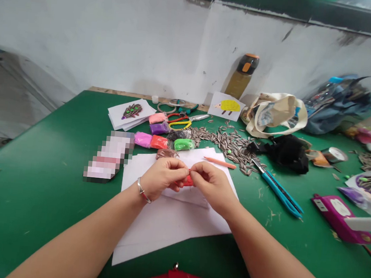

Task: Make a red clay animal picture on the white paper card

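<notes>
A whitewashed wall [100,30] stands behind a large green table [44,178]. Loose white sheets of paper [150,232] lie on it in front of a seated person, with a spread of striped seeds [230,145] beyond them. Over the paper the person's two bare hands meet: the left hand [165,174] with a bracelet at its wrist, the right hand [212,185] facing it. To the right lies a blue cutter [279,189], slanting away; nearer the hands, an orange pencil [220,162] rests at the paper's far edge. Just beyond the left hand sit small coloured packets [184,144]. Smallest is the red piece [188,181], between the hands and directly below the fingertips, neither hand nearer. Thumb and forefinger of each are pinched close, gripping its upper edge. Fingers cover its ends, so I cannot tell its long axis.
</notes>
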A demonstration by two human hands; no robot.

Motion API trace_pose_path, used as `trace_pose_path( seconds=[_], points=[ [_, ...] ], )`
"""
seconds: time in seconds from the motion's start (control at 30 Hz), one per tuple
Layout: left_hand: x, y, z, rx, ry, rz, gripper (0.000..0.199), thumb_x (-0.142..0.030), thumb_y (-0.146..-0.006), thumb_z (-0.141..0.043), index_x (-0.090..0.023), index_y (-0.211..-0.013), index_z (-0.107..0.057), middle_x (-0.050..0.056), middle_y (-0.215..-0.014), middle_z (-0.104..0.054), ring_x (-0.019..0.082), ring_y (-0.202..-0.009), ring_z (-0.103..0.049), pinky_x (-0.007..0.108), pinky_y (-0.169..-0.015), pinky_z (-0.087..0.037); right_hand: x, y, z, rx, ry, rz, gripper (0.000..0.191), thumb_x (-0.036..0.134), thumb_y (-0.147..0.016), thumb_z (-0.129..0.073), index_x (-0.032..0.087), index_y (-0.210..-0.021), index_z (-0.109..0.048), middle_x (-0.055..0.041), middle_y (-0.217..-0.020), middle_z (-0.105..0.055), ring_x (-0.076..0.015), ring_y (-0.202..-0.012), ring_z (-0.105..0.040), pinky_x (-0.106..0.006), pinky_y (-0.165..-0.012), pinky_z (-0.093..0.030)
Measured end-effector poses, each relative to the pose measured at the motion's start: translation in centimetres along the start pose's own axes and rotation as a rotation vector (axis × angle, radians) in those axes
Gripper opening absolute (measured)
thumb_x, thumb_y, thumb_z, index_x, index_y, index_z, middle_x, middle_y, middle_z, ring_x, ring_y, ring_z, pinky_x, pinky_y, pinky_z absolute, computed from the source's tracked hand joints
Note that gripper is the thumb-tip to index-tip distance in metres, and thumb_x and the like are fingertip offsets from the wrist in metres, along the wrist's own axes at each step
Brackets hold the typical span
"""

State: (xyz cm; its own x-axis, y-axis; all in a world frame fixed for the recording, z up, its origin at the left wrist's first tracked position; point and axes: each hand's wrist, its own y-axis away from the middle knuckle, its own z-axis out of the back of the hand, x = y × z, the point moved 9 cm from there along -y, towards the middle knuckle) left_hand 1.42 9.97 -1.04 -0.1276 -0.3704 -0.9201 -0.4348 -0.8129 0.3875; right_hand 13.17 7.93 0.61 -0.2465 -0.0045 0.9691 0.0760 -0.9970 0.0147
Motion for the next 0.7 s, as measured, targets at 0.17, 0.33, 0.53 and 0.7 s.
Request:
trace_pose_path(
  seconds=[0.17, 0.33, 0.53, 0.7],
  points=[
    [0.0, 0.0, 0.1, 0.008, -0.009, 0.001, 0.020, -0.033, -0.071, -0.068, -0.014, -0.070, -0.062, 0.000, -0.059, -0.058, 0.009, -0.054, -0.053, 0.018, -0.047, -0.042, 0.6, 0.0, -0.3, 0.029, 0.065, 0.054, 0.009, 0.023, -0.081, -0.057, 0.022, -0.083, -0.065, -0.0002, -0.077, -0.066, -0.0142, -0.068, -0.058, -0.027, -0.063, -0.044],
    [-0.1, 0.0, -0.1, 0.017, -0.030, -0.012, 0.022, -0.034, -0.072, -0.067, -0.014, -0.067, -0.061, 0.000, -0.057, -0.057, 0.008, -0.050, -0.051, 0.018, -0.046, -0.040, 1.1, 0.1, 0.0, 0.000, 0.188, 0.095, 0.012, 0.019, -0.079, -0.053, 0.021, -0.072, -0.062, 0.0014, -0.068, -0.061, -0.0132, -0.062, -0.052, -0.026, -0.058, -0.039],
    [-0.2, 0.0, 0.9, -0.080, 0.050, 0.004, 0.025, -0.037, -0.070, -0.071, -0.015, -0.067, -0.062, -0.002, -0.056, -0.055, 0.008, -0.050, -0.050, 0.018, -0.045, -0.039, -0.2, -0.4, 1.0, -0.063, -0.169, -0.025, 0.010, 0.027, -0.080, -0.058, 0.019, -0.073, -0.060, 0.0021, -0.067, -0.056, -0.0116, -0.061, -0.049, -0.026, -0.059, -0.040],
    [-0.2, -0.2, 1.3, -0.099, 0.102, -0.015, 0.037, -0.048, -0.068, -0.073, -0.014, -0.064, -0.060, -0.001, -0.056, -0.056, 0.007, -0.048, -0.049, 0.018, -0.044, -0.038, -1.3, -0.5, 0.4, -0.014, -0.434, -0.147, 0.020, 0.036, -0.079, -0.064, 0.017, -0.073, -0.059, 0.0000, -0.069, -0.062, -0.0093, -0.054, -0.051, -0.025, -0.054, -0.040]
  ],
)
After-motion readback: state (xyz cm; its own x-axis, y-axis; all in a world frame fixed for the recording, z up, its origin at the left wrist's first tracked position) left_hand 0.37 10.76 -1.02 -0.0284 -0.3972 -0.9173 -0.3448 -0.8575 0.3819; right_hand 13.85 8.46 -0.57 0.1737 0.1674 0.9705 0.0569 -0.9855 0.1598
